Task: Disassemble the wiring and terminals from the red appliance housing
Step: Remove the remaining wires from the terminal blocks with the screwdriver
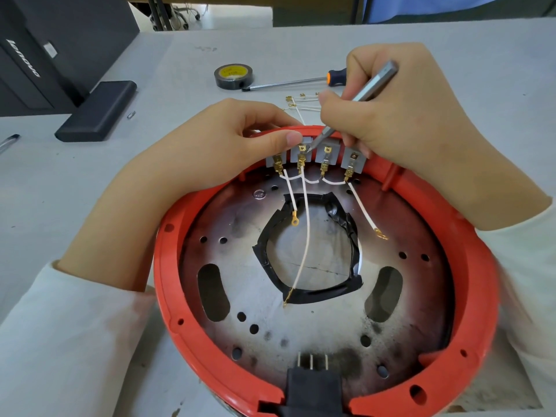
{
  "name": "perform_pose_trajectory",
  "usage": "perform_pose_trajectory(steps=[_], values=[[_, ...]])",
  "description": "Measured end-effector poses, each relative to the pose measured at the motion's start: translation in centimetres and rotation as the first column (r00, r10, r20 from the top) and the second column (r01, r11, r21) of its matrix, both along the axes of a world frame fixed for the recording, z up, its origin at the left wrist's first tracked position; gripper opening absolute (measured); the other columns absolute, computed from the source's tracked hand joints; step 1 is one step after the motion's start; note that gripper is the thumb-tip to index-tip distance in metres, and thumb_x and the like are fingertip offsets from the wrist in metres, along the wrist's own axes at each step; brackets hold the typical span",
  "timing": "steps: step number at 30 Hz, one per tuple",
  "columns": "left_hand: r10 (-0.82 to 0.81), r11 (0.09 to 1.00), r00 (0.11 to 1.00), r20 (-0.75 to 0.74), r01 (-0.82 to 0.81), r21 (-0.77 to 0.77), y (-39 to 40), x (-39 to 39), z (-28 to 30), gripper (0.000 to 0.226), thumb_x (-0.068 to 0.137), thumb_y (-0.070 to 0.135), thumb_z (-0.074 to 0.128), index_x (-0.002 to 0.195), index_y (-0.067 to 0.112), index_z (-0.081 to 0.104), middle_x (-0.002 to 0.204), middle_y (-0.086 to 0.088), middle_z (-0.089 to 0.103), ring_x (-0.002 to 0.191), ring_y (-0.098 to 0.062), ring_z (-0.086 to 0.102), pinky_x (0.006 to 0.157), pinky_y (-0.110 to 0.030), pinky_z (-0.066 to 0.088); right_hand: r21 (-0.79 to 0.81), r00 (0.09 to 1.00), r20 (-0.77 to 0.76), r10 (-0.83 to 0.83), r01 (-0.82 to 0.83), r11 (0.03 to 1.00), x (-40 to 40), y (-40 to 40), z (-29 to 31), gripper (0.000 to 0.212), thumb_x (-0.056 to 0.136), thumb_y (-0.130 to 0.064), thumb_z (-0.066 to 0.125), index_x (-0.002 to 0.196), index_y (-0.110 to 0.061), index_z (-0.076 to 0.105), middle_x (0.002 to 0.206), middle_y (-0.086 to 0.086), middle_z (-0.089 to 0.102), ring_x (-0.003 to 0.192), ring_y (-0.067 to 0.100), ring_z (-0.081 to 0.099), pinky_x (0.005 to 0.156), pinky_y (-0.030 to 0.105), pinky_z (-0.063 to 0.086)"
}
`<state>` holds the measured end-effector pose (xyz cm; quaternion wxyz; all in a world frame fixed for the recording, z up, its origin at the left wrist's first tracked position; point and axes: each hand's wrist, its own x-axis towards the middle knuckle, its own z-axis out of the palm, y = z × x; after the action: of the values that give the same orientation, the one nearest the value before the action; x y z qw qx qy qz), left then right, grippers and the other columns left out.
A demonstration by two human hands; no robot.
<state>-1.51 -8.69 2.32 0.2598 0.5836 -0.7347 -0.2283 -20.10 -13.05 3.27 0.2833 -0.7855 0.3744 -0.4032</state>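
Overhead, right hand [391, 115] angles screwdriver [358, 100] into terminal block [316, 155]; left hand [228, 142] steadies.

Both hands [210, 145] [400, 115] forward, fingers curled

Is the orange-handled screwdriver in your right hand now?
No, the orange-handled screwdriver lies on the table; the right hand holds a slim grey tool.
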Motion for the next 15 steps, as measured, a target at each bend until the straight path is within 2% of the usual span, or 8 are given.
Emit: perform_pose_trajectory(steps=[3,9,15], values=[[0.0,1.0,1.0,0.0,0.0,0.003,0.0,0.0,0.0,0.022,0.089,0.048,0.053,0.107,0.044,0.065,0.098,0.032,0.064,0.091,0.017,0.055,0.073,0.006,0.033,0.017,1.0,-0.003,0.008,-0.008,1.0,0.1,0.0,0.1,0.034,0.084,-0.012,0.064,0.058,-0.015,0.042,0.052,0.007,0.054,0.033,0.004,0.051,0.038,0.013,0.035],[-0.003,1.0,1.0,0.011,0.003,-0.001,-0.1,0.0,-0.1,0.02,0.089,0.049,0.053,0.104,0.045,0.064,0.097,0.031,0.064,0.09,0.017,0.055,0.073,0.005,0.033,0.178,1.0,0.025,0.009,-0.013,0.984,0.2,-0.8,0.1,0.032,0.081,-0.01,0.064,0.056,-0.015,0.046,0.038,-0.003,0.051,0.03,0.005,0.04,0.036,0.014,0.033],[0.002,1.0,1.0,0.024,-0.002,-0.008,-0.2,0.0,-0.1,0.02,0.088,0.051,0.053,0.104,0.047,0.064,0.096,0.033,0.064,0.09,0.017,0.055,0.072,0.006,0.033,0.267,0.998,0.059,0.008,-0.024,0.964,0.2,-1.3,0.2,0.034,0.08,-0.007,0.062,0.052,-0.015,0.044,0.036,-0.001,0.049,0.028,0.008,0.037,0.036,0.015,0.031]])
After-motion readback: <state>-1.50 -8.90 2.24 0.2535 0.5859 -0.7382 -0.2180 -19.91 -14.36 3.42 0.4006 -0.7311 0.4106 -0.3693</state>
